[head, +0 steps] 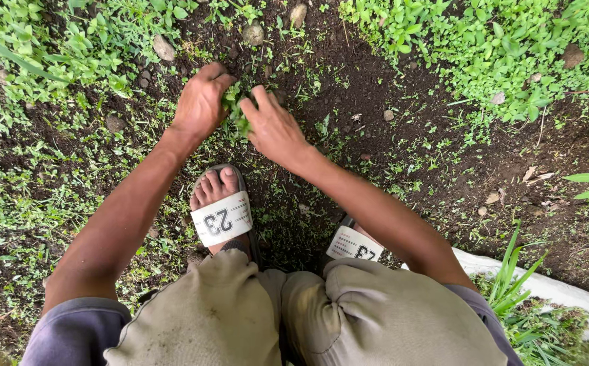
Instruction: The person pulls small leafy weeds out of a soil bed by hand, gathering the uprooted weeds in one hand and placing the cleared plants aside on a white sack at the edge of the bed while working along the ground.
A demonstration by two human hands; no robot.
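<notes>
The person is crouched low over dark soil (369,81), both hands down at the ground just ahead of the feet. A small clump of green weeds (235,108) sits right between the two hands: the left hand (201,102) is curled around it from one side, fingers closed over the leaves, and the right hand (274,125) presses in from the other, thumb and fingers pinching the same clump. The hands are close together, almost touching through the leaves. I count two hands, one clump in their grip, and two feet in sandals with white straps, the left sandal (221,217) in full view, the right sandal (353,244) half hidden under the forearm. Several small stones (163,47) lie scattered near the top, at least four or so, and a white sack (565,288) lies at the right edge.
</notes>
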